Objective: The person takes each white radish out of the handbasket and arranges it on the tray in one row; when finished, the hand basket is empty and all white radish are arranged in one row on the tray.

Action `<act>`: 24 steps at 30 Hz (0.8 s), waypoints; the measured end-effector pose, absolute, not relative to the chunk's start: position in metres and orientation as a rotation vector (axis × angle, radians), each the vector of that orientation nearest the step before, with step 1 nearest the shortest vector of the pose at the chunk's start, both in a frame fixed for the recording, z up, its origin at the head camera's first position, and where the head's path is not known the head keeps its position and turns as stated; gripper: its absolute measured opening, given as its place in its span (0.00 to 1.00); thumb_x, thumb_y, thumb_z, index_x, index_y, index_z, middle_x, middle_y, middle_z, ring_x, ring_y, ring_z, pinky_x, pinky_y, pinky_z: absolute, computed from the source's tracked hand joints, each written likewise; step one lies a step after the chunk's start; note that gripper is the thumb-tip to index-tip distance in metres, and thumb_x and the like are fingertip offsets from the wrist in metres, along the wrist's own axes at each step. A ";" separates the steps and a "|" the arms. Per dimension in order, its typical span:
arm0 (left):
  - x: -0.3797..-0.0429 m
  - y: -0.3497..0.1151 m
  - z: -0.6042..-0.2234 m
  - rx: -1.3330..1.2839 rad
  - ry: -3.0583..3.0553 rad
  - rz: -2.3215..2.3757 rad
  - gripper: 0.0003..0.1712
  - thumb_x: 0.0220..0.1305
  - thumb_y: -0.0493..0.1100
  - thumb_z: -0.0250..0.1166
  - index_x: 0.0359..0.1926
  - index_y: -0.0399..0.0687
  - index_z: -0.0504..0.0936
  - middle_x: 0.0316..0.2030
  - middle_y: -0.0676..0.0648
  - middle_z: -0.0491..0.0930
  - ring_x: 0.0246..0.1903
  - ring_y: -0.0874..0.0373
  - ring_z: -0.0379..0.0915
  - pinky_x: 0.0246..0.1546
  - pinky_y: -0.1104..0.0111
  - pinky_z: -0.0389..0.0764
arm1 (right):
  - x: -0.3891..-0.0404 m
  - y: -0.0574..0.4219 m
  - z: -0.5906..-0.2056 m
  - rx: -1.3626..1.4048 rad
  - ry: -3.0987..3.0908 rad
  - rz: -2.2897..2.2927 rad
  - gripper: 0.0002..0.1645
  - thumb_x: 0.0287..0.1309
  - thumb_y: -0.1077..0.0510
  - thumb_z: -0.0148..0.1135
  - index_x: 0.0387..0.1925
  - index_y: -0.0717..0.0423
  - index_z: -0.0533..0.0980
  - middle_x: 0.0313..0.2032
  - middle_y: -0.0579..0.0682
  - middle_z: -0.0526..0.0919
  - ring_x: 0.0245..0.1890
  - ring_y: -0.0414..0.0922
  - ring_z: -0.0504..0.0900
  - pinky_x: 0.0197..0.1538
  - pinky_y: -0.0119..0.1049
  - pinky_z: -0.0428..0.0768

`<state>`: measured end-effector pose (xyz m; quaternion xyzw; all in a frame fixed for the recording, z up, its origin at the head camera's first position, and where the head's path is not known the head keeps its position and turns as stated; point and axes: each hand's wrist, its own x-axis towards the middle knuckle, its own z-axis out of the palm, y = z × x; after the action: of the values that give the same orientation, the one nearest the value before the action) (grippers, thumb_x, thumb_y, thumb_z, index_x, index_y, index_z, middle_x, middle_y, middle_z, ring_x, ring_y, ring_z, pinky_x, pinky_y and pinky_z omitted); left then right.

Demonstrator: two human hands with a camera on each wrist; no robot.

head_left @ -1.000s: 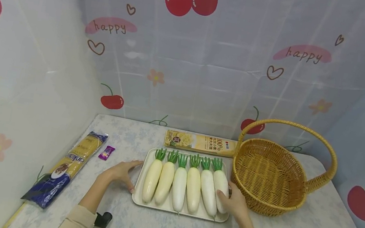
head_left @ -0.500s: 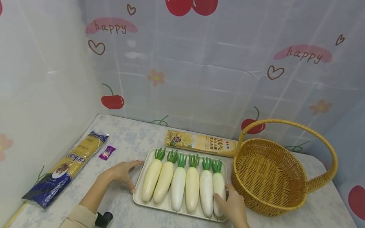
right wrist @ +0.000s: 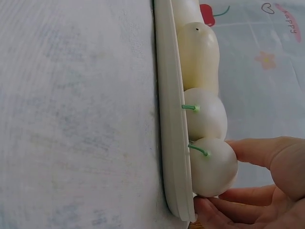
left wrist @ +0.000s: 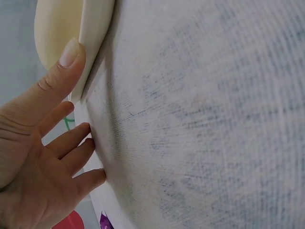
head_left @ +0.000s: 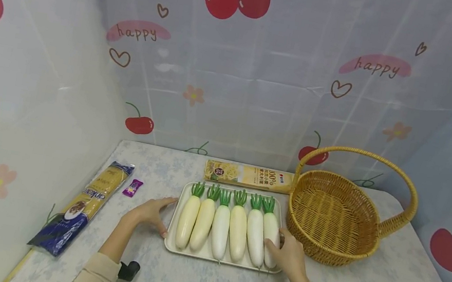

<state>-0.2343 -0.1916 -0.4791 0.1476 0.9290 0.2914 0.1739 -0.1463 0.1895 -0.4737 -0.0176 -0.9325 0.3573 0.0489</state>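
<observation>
Several white radishes (head_left: 220, 233) with green tops lie side by side on a white tray (head_left: 170, 244). At the tray's left edge my left hand (head_left: 149, 212) rests with fingers spread. In the left wrist view its thumb (left wrist: 53, 78) touches the tray's rim (left wrist: 95, 43), with the fingers bent loosely near the cloth. My right hand (head_left: 290, 255) holds the rightmost radish (head_left: 270, 229). The right wrist view has its thumb (right wrist: 255, 151) over that radish (right wrist: 214, 168) and the fingers on its far side, by the tray's corner.
A wicker basket (head_left: 325, 253) with a tall handle stands just right of the tray. Behind the tray lies a yellow pasta pack (head_left: 242, 175). To the left are a blue-and-gold pasta bag (head_left: 82, 209) and a small purple candy (head_left: 132, 188). Printed curtains enclose the table.
The rightmost radishes have shifted and straightened beside the others under my right hand, their lower ends moving left. My left hand has stayed in place.
</observation>
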 end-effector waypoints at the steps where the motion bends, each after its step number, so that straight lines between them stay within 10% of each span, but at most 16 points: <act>1: -0.234 -0.192 -0.479 0.419 2.633 0.828 0.62 0.26 0.39 0.82 0.68 0.43 0.63 0.66 0.33 0.61 0.65 0.35 0.55 0.63 0.44 0.60 | -0.146 0.190 -0.474 -0.056 -2.841 1.098 0.33 0.56 0.57 0.63 0.54 0.79 0.68 0.39 0.71 0.81 0.36 0.59 0.83 0.36 0.48 0.82; 24: -0.234 -0.192 -0.479 0.446 2.639 0.845 0.61 0.25 0.39 0.82 0.67 0.40 0.63 0.65 0.32 0.62 0.65 0.35 0.56 0.64 0.45 0.59 | -0.146 0.192 -0.478 -0.088 -2.808 1.152 0.33 0.54 0.56 0.65 0.53 0.79 0.69 0.39 0.71 0.81 0.36 0.58 0.84 0.35 0.46 0.83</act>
<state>-0.2340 -0.1922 -0.4793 0.1568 0.9271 0.2968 0.1668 -0.1460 0.1917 -0.4785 -0.0289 -0.9234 0.3790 0.0527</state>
